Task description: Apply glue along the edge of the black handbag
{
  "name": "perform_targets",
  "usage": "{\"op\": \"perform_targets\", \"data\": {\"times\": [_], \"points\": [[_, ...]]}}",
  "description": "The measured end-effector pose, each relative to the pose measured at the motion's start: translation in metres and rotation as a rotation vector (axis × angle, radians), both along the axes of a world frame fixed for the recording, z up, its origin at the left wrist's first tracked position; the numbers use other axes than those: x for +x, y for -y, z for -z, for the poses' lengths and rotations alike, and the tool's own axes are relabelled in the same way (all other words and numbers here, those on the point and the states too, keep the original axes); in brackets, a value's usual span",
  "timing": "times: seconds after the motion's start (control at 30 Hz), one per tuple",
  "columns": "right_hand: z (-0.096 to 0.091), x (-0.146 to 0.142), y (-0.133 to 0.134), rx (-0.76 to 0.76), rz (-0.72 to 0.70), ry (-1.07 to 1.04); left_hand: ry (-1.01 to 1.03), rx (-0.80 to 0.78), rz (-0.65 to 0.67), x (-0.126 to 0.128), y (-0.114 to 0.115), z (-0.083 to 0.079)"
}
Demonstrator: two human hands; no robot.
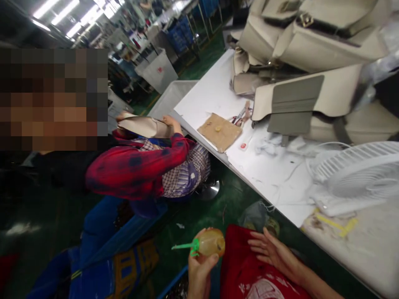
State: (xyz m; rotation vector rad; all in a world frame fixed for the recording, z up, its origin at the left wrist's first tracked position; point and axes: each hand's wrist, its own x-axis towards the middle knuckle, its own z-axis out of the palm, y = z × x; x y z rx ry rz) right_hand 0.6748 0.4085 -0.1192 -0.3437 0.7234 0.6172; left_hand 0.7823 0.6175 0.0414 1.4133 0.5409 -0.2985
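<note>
My left hand (pixel 199 272) is closed round a small squeeze bottle (pixel 212 243), yellowish and see-through, with a green nozzle pointing left. What is inside the bottle I cannot make out. My right hand (pixel 276 254) holds nothing; its fingers are stretched out and apart, close to the red cloth (pixel 238 253) over my lap. A gap separates the two hands, and both are lower than the white table (pixel 262 178).
Beige bags (pixel 299 41) are piled at the table's far side. Nearer are a brown cardboard piece (pixel 220 133), scissors (pixel 239 117) and a white fan (pixel 358 174). To the left, a co-worker in a red plaid sleeve (pixel 134 168) holds a beige bag (pixel 148 126). Blue crates (pixel 93 265) stand below.
</note>
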Motion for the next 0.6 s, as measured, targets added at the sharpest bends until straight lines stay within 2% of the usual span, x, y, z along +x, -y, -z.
{"op": "perform_targets", "data": {"times": [0.17, 0.27, 0.37, 0.43, 0.53, 0.6], "points": [[0.01, -0.018, -0.012, 0.054, 0.182, -0.077, -0.026, -0.046, 0.183, 0.023, -0.006, 0.017], [0.017, -0.021, -0.023, 0.049, 0.35, -0.129, -0.041, -0.082, 0.371, 0.055, -0.014, 0.036], [0.025, -0.024, -0.042, 0.016, 0.55, -0.212, -0.054, -0.097, 0.605, 0.096, -0.024, 0.054], [0.028, -0.028, -0.063, -0.001, 0.716, -0.285, -0.062, -0.089, 0.767, 0.127, -0.032, 0.061], [0.027, -0.031, -0.108, 0.045, 0.958, -0.428, -0.052, -0.051, 0.985, 0.172, -0.044, 0.065], [0.025, -0.028, -0.14, 0.097, 1.025, -0.478, -0.016, -0.024, 1.076, 0.195, -0.049, 0.064]]}}
